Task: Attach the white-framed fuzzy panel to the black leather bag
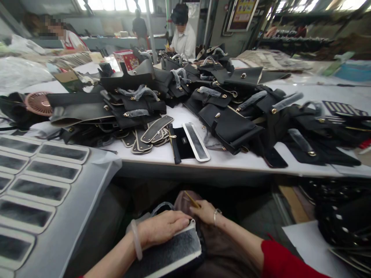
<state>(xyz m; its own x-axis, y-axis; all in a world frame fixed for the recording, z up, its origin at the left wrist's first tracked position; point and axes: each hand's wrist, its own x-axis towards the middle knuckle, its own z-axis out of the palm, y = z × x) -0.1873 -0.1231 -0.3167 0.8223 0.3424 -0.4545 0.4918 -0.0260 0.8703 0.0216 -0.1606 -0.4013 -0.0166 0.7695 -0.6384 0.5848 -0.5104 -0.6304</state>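
On my lap rests a black bag (199, 253) with a dark panel (174, 251) edged in white on its upper face. My left hand (164, 227) lies over the far edge of this panel and holds the bag, thumb on top; the other fingertips are partly hidden. A clear-wrapped handle (162, 207) shows beyond that hand. Just right of the panel's far corner, my right hand (205, 211) is closed around a thin, yellow, pointed tool (192, 199). The tool points up and left, apart from the panel.
Black handbags (228, 123) are heaped along the white table (139, 154). Near its front edge lie a white-edged strip (196, 142), a zipped black piece (183, 143) and stacked grey pieces (156, 129). White-edged panels (27, 210) cover a board at left. Co-workers sit beyond; a pink fan (39, 103) stands left.
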